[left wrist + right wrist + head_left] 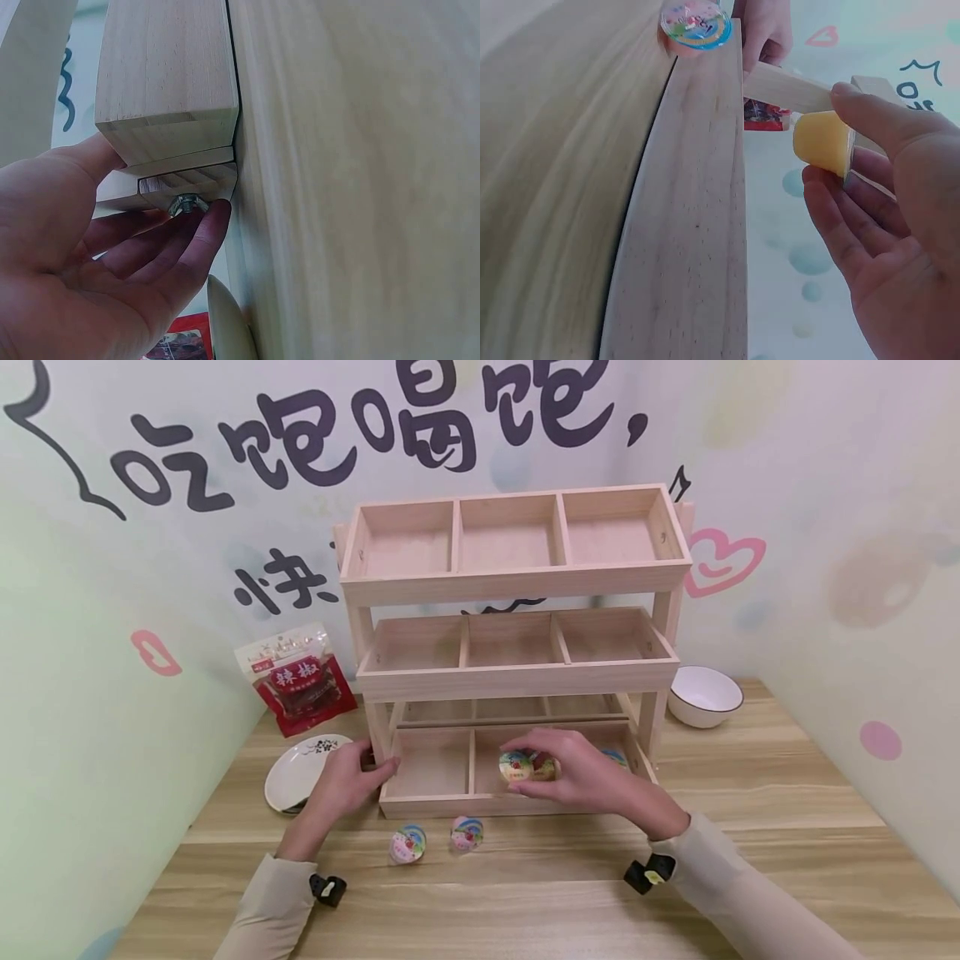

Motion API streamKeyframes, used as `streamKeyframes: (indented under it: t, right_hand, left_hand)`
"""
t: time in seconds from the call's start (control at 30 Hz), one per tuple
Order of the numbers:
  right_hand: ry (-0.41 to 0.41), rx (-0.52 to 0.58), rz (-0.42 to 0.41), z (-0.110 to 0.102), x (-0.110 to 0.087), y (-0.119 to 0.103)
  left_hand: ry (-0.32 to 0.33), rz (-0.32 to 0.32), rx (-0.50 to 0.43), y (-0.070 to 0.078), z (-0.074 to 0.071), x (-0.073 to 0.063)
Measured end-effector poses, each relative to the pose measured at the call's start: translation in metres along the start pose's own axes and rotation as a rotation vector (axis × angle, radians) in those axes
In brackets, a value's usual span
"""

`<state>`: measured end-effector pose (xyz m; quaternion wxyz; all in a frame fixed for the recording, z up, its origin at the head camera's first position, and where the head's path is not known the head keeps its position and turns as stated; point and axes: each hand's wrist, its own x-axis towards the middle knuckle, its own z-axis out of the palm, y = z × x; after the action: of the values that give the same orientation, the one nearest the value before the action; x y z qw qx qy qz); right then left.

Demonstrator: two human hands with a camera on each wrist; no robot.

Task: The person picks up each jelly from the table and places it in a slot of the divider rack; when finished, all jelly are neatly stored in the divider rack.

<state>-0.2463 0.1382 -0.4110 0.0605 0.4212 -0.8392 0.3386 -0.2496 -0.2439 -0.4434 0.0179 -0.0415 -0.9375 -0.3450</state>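
Note:
A three-tier wooden rack (517, 680) stands on the table. My left hand (347, 781) grips its lower left corner, thumb on one side of the wood and fingertips by a wing nut (187, 204). Between thumb and fingers my right hand (581, 772) pinches a yellow jelly cup (821, 141), at the bottom tier's middle compartment. Close to that cup shows another jelly cup, partly covered; whether it lies in the compartment cannot be told. A blue-lidded jelly cup (615, 757) sits in the right compartment, half hidden by my right hand. Two pink jelly cups (407, 843) lie before the rack.
Left of the rack a white plate (288, 774) lies near a red bag of dried chili (303, 681), which leans on the wall. A white bowl (703, 695) stands at the back right. Walls close in the table (787, 835) at the back and sides.

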Motion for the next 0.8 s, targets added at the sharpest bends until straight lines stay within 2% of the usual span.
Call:
streamKeyframes:
  t: [0.33,0.63,0.8]
  right_hand:
    - [-0.087,-0.030,0.113,0.016,0.021,0.017]
    - [-0.151,-0.093,0.111,0.033,0.034,0.031]
    - [-0.192,-0.130,0.142,0.037,0.034,0.033]
  left_hand:
    - [0.000,0.008,-0.003,-0.002,0.000,-0.001]
    - [-0.001,0.002,-0.003,-0.003,0.000,-0.001]
    - [-0.002,0.012,-0.012,-0.002,0.000,0.000]
